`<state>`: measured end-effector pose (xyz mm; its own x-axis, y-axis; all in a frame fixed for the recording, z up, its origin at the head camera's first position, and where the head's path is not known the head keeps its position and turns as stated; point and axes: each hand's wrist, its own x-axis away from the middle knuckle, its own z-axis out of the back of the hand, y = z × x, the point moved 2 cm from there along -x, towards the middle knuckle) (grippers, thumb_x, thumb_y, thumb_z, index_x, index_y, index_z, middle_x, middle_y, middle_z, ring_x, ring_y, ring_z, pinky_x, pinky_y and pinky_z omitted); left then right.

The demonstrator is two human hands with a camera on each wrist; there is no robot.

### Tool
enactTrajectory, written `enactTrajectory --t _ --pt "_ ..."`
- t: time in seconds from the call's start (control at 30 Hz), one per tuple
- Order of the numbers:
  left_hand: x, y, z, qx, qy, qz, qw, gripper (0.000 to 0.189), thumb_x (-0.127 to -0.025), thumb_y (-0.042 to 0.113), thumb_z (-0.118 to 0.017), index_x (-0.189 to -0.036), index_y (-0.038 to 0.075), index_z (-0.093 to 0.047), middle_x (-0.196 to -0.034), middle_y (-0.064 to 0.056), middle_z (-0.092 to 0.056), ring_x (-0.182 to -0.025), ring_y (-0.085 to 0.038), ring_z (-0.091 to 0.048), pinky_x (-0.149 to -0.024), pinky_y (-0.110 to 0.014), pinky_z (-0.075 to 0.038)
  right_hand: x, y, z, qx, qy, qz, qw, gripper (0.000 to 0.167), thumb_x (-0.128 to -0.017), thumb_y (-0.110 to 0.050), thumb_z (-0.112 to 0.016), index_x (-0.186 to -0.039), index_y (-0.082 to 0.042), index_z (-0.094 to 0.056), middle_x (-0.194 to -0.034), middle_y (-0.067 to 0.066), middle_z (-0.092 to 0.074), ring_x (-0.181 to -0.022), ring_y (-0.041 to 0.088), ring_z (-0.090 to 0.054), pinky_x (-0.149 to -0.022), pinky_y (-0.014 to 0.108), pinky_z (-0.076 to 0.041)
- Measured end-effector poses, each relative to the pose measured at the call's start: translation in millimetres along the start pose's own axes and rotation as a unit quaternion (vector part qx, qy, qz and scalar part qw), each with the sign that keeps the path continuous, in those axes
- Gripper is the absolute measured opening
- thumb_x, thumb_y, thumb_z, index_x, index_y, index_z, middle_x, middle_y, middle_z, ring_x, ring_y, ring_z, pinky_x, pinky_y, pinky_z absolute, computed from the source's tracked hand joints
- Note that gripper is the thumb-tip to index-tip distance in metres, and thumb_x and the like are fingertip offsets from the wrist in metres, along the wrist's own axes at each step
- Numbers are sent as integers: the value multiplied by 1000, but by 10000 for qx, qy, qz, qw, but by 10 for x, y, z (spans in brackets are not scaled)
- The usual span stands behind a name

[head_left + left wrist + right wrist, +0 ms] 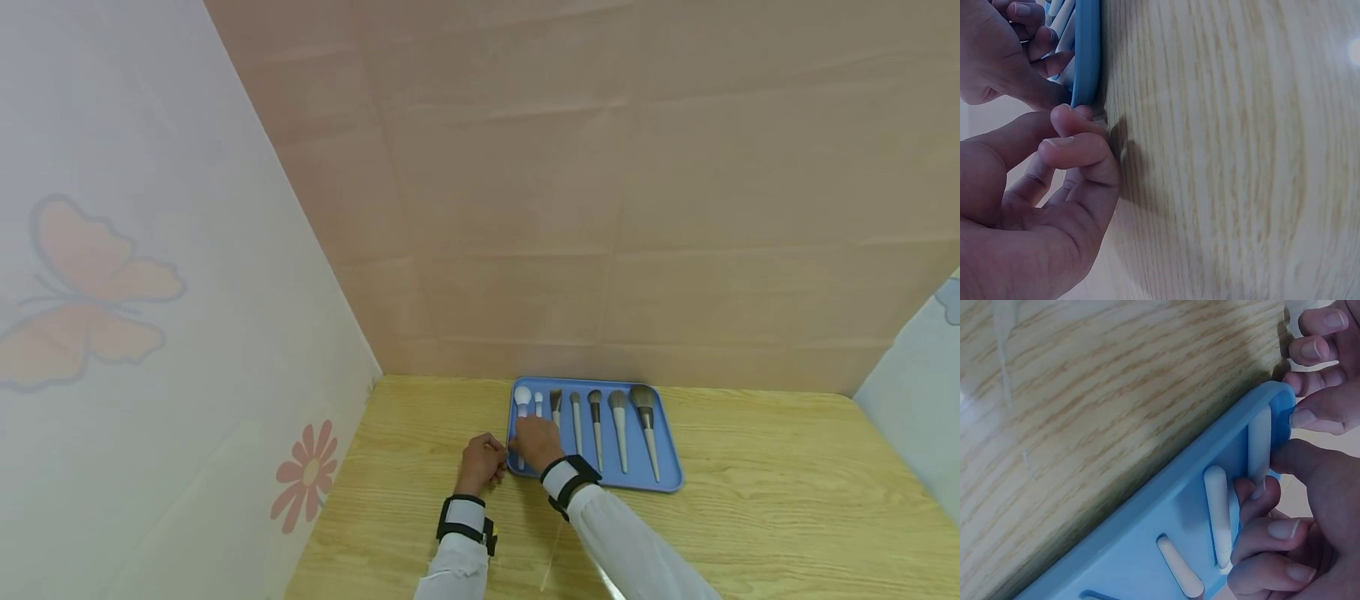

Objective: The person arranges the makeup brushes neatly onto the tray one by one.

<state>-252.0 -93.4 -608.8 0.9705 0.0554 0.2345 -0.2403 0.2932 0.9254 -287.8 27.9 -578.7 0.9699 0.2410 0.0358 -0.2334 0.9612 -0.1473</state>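
Observation:
A light-blue tray point(641, 472) lies on the wooden table with several makeup brushes side by side in its slots. My right hand point(537, 442) reaches over its left part, thumb and fingers pinching the handle of the leftmost makeup brush point(1260, 437), whose white head shows in the head view. That handle still lies along its slot. At the tray's near left corner, my left hand point(482, 462) pinches the rim between thumb and forefinger, its other fingers curled. A short white-tipped brush point(538, 401) and an angled dark brush point(556, 402) sit just right of the pinched one.
Farther right in the tray are a slim brush point(577, 421), fuller dark-headed brushes and a large fluffy brush point(643, 397). The tray's far edge stands near a brown papered wall point(525, 292). A pale wall point(225, 333) with butterfly and flower pictures rises on the left.

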Motion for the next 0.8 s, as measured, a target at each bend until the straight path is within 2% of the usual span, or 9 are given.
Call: enactTrajectory --t 0.17,0.3,0.53,0.63,0.8 --pt "-26 -23 -7 -18 2 20 10000 5 -89 0 -64 -85 0 -62 -66 -12 -67 -45 -12 -53 -39 -22 -43 5 6 -5 16 6 13 10000 32 -90 -31 -72 -73 -9 -55 -58 1 -49 -49 13 -49 -45 29 -38" --pt "-20 -24 -9 84 1 40 10000 4 -89 -1 -63 -85 -1 -62 -66 -12 -66 -46 -11 -54 -40 -21 -43 -6 25 -36 -65 24 12 10000 33 -90 -31 -72 -72 -9 -55 -57 1 -49 -49 13 -49 -45 28 -36" --pt "46 24 -7 197 -57 -175 9996 11 -87 -5 -61 -79 2 -60 -60 -8 -63 -43 -9 -54 -38 -21 -43 -12 82 -63 -333 -37 -25 9994 35 -89 -33 -73 -70 -10 -55 -57 0 -51 -49 13 -50 -46 29 -41" --pt "45 41 -4 135 -44 -95 9999 9 -87 -4 -61 -81 1 -60 -62 -10 -65 -44 -11 -55 -39 -21 -44 -5 98 -44 -511 28 20 9987 35 -88 -32 -74 -70 -9 -55 -55 1 -51 -48 13 -50 -44 29 -40" --pt "10 31 -9 -37 8 23 10000 4 -88 -2 -63 -85 -2 -61 -66 -14 -67 -47 -13 -56 -41 -22 -44 22 143 31 -1090 255 112 9936 37 -90 -28 -71 -64 -11 -51 -52 -1 -46 -44 12 -45 -42 25 -32"
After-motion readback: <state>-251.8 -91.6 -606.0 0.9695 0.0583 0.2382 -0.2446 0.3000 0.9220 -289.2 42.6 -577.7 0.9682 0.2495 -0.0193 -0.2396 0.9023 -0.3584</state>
